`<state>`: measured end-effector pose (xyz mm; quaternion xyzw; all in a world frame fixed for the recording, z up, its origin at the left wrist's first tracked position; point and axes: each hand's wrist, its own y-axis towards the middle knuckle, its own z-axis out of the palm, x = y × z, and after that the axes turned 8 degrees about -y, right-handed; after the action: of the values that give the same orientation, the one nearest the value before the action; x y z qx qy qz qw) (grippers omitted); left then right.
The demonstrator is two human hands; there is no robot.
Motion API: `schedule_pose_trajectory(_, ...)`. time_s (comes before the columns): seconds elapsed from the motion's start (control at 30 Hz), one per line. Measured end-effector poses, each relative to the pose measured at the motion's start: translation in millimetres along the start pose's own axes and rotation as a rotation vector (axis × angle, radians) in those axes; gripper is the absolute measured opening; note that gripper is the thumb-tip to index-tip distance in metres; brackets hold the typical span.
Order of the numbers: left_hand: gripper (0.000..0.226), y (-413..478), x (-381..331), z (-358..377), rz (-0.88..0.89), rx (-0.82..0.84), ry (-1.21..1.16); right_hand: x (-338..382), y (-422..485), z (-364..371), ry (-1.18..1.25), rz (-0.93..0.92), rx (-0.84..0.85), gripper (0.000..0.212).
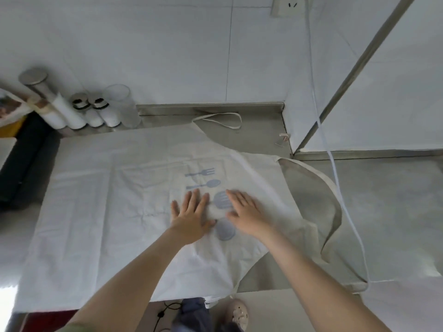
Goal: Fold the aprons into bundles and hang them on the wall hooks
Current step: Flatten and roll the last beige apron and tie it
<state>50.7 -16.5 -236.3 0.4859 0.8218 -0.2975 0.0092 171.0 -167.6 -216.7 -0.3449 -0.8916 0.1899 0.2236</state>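
On the steel surface point(383, 200), apron point(107, 212) lies spread flat, utensil print point(203, 173) up. Left hand point(191, 216) and right hand point(247, 212) press flat beside the print, fingers straight, gripping nothing. Fabric judged thin, light, limp. Take hold at the hems or neck strap point(318, 174).

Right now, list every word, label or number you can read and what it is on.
No readable text anywhere.
The apron carries only pictures: fork, spoon, spatula, no letters.
The jars and wall socket show no legible marks.
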Motion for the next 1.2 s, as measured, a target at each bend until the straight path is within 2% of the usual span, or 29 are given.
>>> schedule_pose_trajectory(0.07, 0.089, -10, 26, 3, 0.008, -0.022, 0.050, -7, -1, 16, -0.167, 0.024, 0.045, 0.064)
schedule_pose_trajectory(0.17, 0.107, -24, 62, 5, 0.052, -0.083, 0.047, -15, -3, 15, -0.243, 0.055, 0.090, 0.066)
schedule_pose_trajectory(0.37, 0.105, -46, 117, 0, -0.002, -0.130, -0.017, -10, 2, 10, -0.264, 0.176, 0.133, 0.067)
schedule_pose_trajectory(0.43, 0.108, -58, 137, -3, -0.044, -0.120, -0.046, -1, 0, 15, -0.281, 0.278, 0.068, 0.069)
schedule_pose_trajectory(0.5, 0.109, -69, 154, -7, -0.054, -0.088, -0.060, 11, -5, 24, -0.283, 0.365, -0.072, 0.070)
schedule_pose_trajectory(0.63, 0.081, -82, 179, -12, -0.044, -0.018, -0.033, 39, -19, 35, -0.157, 0.514, -0.336, 0.059)
schedule_pose_trajectory(0.8, 0.073, -86, 173, -15, -0.003, -0.072, -0.024, 57, -47, 42, 0.107, 0.624, -0.386, 0.051)
schedule_pose_trajectory(0.87, 0.072, -87, 164, -17, 0.004, -0.084, -0.043, 57, -59, 43, 0.181, 0.694, -0.314, 0.047)
schedule_pose_trajectory(0.93, 0.072, -91, 155, -16, 0.024, -0.081, -0.029, 58, -78, 44, 0.169, 0.722, -0.172, 0.044)
schedule_pose_trajectory(1.0, 0.073, -96, 146, -16, 0.036, -0.093, 0.007, 54, -93, 50, 0.316, 0.741, -0.027, 0.047)
schedule_pose_trajectory(1.07, 0.073, -104, 137, -15, 0.035, -0.110, 0.002, 55, -114, 57, 0.491, 0.803, 0.323, 0.054)
schedule_pose_trajectory(1.1, 0.073, -107, 133, -13, 0.031, -0.119, -0.011, 54, -121, 62, 0.503, 0.785, 0.507, 0.057)
schedule_pose_trajectory(1.13, 0.072, -111, 129, -11, 0.029, -0.127, -0.028, 52, -127, 67, 0.502, 0.739, 0.609, 0.058)
schedule_pose_trajectory(1.2, 0.071, -118, 125, -7, 0.017, -0.123, -0.071, 49, -134, 80, 0.560, 0.645, 0.585, 0.055)
